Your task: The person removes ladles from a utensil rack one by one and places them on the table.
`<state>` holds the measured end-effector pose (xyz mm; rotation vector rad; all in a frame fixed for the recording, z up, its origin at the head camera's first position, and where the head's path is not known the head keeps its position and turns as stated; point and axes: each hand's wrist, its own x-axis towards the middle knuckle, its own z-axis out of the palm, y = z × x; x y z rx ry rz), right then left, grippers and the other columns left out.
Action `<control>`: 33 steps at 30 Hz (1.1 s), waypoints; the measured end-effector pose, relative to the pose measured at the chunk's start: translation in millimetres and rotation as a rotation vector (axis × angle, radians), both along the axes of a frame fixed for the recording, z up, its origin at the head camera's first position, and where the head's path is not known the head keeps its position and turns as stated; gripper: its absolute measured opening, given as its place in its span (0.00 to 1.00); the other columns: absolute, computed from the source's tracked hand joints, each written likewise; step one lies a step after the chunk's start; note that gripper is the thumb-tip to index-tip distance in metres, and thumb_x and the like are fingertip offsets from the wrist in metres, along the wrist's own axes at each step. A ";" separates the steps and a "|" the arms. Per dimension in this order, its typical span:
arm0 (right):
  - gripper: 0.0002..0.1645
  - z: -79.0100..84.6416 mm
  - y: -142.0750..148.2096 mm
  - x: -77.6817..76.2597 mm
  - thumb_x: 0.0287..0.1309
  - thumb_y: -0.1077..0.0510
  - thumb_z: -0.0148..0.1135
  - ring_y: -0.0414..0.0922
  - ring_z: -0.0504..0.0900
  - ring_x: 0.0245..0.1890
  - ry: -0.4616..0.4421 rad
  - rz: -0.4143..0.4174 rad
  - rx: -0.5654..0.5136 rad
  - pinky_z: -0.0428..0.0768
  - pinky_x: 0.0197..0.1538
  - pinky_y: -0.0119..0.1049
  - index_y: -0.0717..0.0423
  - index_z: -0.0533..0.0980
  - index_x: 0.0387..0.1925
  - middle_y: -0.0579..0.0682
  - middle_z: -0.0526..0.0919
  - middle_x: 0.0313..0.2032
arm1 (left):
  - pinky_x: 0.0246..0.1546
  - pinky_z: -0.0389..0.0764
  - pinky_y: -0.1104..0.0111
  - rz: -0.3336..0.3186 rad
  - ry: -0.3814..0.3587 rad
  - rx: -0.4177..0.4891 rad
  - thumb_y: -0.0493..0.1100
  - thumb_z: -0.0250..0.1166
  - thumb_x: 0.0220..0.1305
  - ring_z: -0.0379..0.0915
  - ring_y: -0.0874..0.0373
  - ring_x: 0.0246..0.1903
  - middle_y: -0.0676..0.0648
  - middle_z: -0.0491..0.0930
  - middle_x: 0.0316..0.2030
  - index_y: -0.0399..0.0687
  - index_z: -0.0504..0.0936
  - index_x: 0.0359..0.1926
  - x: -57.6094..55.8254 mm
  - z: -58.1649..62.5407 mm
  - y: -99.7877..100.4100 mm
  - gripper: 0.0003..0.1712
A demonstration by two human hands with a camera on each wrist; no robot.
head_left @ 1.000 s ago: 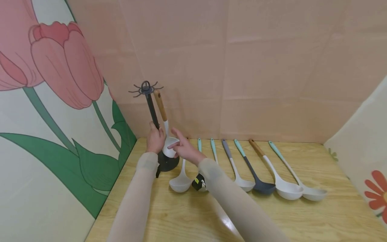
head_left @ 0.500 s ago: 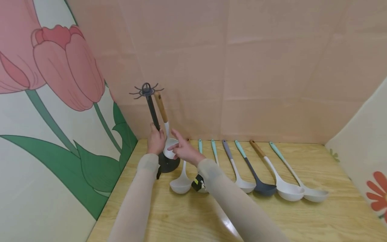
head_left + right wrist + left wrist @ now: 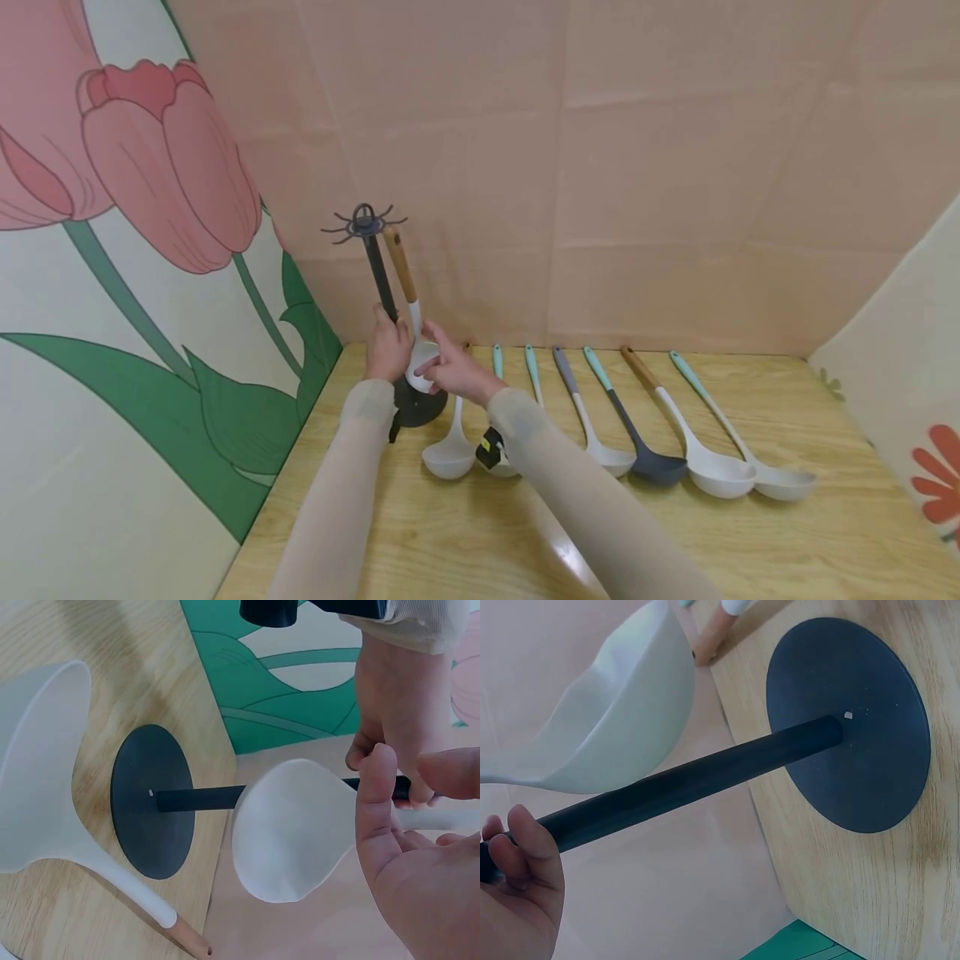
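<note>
My left hand (image 3: 388, 348) grips the black pole of a utensil stand (image 3: 378, 271), whose round base (image 3: 847, 780) rests on the table. Spidery hooks (image 3: 364, 223) fan out at its top. A white ladle (image 3: 401, 267) with a wooden handle hangs upright from the right side of these hooks, bowl down, close to the pole. In front of the ladle's bowl (image 3: 292, 832) is my right hand (image 3: 427, 862), its fingers spread apart and not wrapped round the ladle. In the head view, the right hand (image 3: 456, 365) partly covers the bowl.
Several more ladles lie in a row along the back, among them a white one (image 3: 450, 458), a dark grey one (image 3: 656, 467) and a turquoise-handled one (image 3: 783, 482). A pink wall covering (image 3: 637, 208) stands behind, a flowered panel (image 3: 172, 333) at the left.
Both hands and the ladle stay nearly still. The right hand shifts very slightly left over the bowl.
</note>
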<state>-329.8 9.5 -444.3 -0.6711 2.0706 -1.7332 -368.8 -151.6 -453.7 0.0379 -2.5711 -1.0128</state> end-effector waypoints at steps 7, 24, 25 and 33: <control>0.49 0.4 -3.9 3.0 0.67 0.71 0.50 0.57 0.79 0.52 0.007 0.010 -0.011 0.83 0.45 0.47 0.43 0.40 0.79 0.52 0.49 0.77 | 0.44 0.75 0.44 0.001 0.031 -0.013 0.41 0.46 0.77 0.79 0.32 0.42 0.28 0.80 0.43 0.39 0.57 0.64 -0.3 0.1 0.5 0.20; 0.31 -1.2 -5.3 6.6 0.74 0.59 0.50 0.60 0.77 0.47 0.111 -0.036 0.054 0.80 0.38 0.40 0.49 0.57 0.74 0.55 0.64 0.68 | 0.48 0.75 0.44 0.001 0.000 0.017 0.42 0.45 0.79 0.78 0.33 0.45 0.29 0.80 0.45 0.42 0.56 0.65 -0.4 0.4 0.2 0.20; 0.29 -1.2 -5.2 7.3 0.75 0.57 0.50 0.58 0.77 0.45 0.117 -0.040 0.058 0.80 0.37 0.39 0.50 0.58 0.73 0.55 0.65 0.67 | 0.48 0.75 0.45 0.002 -0.001 0.015 0.42 0.45 0.79 0.78 0.33 0.45 0.30 0.80 0.46 0.42 0.55 0.66 -0.5 0.4 0.1 0.20; 0.20 -4.0 -4.6 10.9 0.77 0.52 0.47 0.47 0.77 0.40 0.123 -0.085 0.059 0.78 0.34 0.37 0.54 0.66 0.64 0.53 0.73 0.56 | 0.34 0.76 0.53 -0.011 -0.022 0.029 0.44 0.44 0.80 0.76 0.42 0.30 0.38 0.78 0.32 0.43 0.55 0.66 -1.2 -0.9 -1.4 0.21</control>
